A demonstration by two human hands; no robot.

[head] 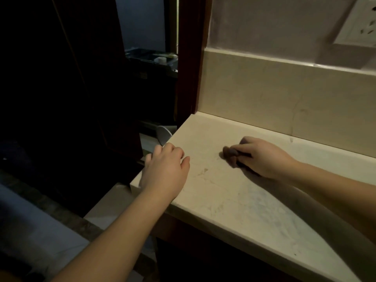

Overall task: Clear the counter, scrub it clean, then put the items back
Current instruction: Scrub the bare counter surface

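Counter (pixel 244 200) fills the lower right: pale marble-look slab, bare surface with faint smears and one brownish streak near its left end. Matching backsplash (pixel 274 110) runs along the rear edge, plain wall above it. Dark wood door frame (pixel 188 58) stands upright at the counter's left rear corner; beyond it a dim space, contents too dark to identify. Wall socket (pixel 360 25) sits top right, above the backsplash, partly cropped. Left hand (pixel 164 169) rests on the counter's left edge, palm down, fingers loose and slightly curved over the edge, holding nothing. Right hand (pixel 262 157) is on the counter surface, toward the middle-rear, fingers curled and clamped around a dark cloth (pixel 231 154), pressing it onto the slab. Cloth is mostly hidden under the hand, only a dark purplish-brown bunch sticks out past the fingertips toward the left. Hands are apart, brownish streak lies between them. Grey rounded object (pixel 163 134) just past the counter's left edge, behind the left hand; can't tell what it is.
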